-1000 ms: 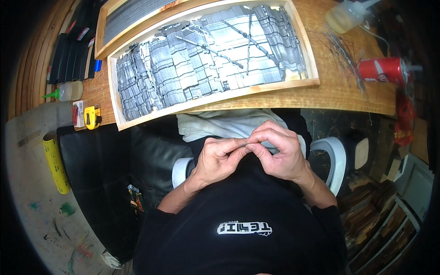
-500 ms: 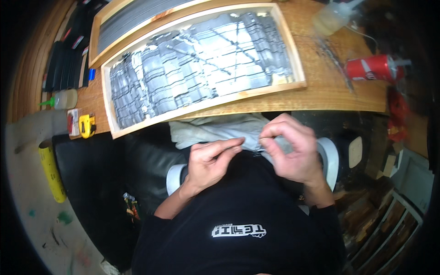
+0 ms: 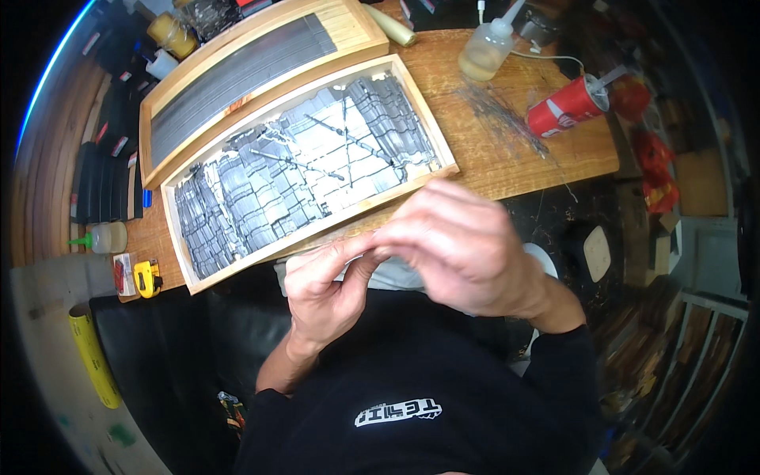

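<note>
My left hand (image 3: 324,289) and my right hand (image 3: 467,249) meet at the fingertips, just off the near edge of the wooden table. Both are closed in a pinch. Anything between the fingers is hidden or too fine to make out. Beyond them lies a shallow wooden frame (image 3: 324,229), filled with rows of grey and black strips (image 3: 277,190). Several thin dark rods (image 3: 297,164) rest across the strips. Under my hands, part of a pale grey cloth (image 3: 384,275) shows on my lap.
Behind stands a second wooden frame (image 3: 360,43) with a grey ribbed panel. At the right are a squeeze bottle (image 3: 485,54), a red can (image 3: 564,107) and a tangle of thin strands (image 3: 507,115). A yellow tool (image 3: 145,279) and green-tipped bottle (image 3: 109,237) sit left.
My hands have come up from my lap toward the table edge. Their fingertips, apart before, now meet. The view has tilted up, showing more of the table's far side.
</note>
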`<state>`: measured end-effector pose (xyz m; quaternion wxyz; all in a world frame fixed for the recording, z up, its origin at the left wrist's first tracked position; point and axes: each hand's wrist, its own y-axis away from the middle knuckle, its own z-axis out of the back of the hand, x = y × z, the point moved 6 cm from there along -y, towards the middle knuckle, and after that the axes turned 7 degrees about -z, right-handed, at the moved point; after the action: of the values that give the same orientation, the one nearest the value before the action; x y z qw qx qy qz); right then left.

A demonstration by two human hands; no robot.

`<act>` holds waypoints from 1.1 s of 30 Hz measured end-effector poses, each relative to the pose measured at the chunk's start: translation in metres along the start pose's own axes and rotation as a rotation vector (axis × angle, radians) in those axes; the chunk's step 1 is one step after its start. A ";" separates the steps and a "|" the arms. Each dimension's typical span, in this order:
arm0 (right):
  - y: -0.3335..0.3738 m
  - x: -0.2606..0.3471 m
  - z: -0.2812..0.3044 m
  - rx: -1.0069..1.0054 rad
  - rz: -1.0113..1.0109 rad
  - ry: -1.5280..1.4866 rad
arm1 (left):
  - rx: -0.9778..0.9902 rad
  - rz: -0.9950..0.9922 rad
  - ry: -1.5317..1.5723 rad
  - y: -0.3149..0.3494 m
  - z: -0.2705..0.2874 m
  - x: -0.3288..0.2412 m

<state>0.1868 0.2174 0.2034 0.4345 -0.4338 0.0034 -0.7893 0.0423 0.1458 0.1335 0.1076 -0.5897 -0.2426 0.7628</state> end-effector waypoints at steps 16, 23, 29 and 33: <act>0.026 -0.032 -0.024 -0.056 -0.346 -0.362 | 0.399 0.440 0.262 0.004 -0.012 0.007; 0.108 -0.102 -0.122 0.109 -1.075 -1.226 | 0.266 1.141 0.812 0.088 -0.039 0.093; 0.104 -0.117 -0.135 0.076 -1.058 -1.098 | 0.261 1.060 0.741 0.089 -0.036 0.108; 0.097 -0.094 -0.122 0.033 -0.808 -0.822 | 0.427 0.785 0.305 0.091 -0.019 0.093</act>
<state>0.1924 0.1766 0.0264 0.0709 -0.6649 -0.3440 -0.6592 0.0451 0.1139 0.0054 -0.0356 -0.7067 0.1793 0.6835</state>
